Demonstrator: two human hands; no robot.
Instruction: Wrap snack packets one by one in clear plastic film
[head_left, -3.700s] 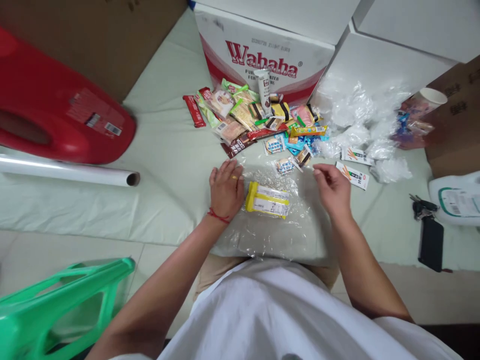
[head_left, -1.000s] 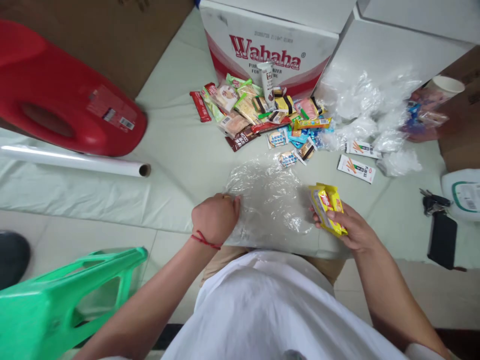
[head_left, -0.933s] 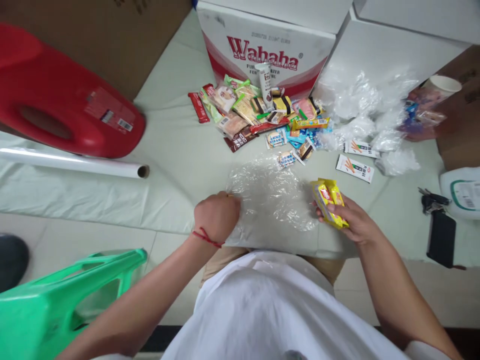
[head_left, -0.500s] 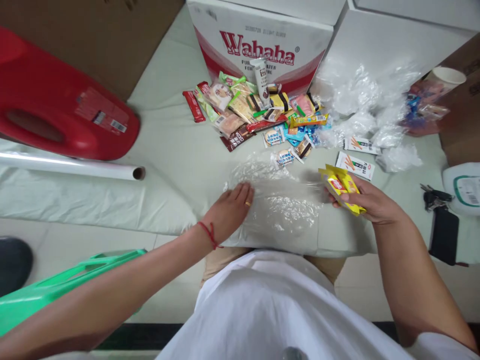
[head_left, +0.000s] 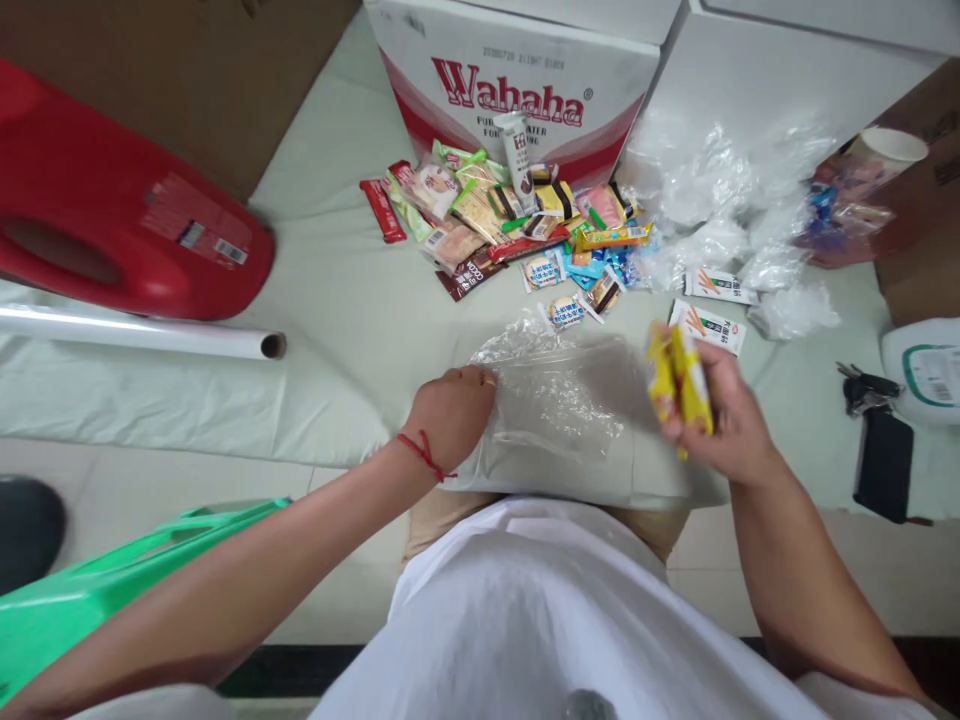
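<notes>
A clear plastic bag (head_left: pixel 559 400) lies crinkled on the cloth-covered table in front of me. My left hand (head_left: pixel 455 412) has its fingers curled down and closed on the bag's left edge; the fingertips are hidden. To the bag's right, my right hand (head_left: pixel 724 415) grips yellow snack packets (head_left: pixel 681 378), held above the table and blurred by motion. Just beyond that hand lie two white snack packets with breadstick pictures, the nearer packet (head_left: pixel 709 327) partly behind it. A pile of wrapped snacks (head_left: pixel 495 220) spreads out past the bag.
Behind the snacks stands a Wahaha carton (head_left: pixel 517 70). Crumpled clear bags (head_left: pixel 720 200) and a paper cup (head_left: pixel 889 150) sit at the back right. Keys (head_left: pixel 866 390), a black case (head_left: pixel 885 465) and a white jug are far right. A red jug (head_left: pixel 135 200) and film roll (head_left: pixel 142 332) lie left.
My left hand's fingers have curled from lying flat to closing on the bag's edge. My right hand has turned the yellow packets more upright. The bag has shifted slightly.
</notes>
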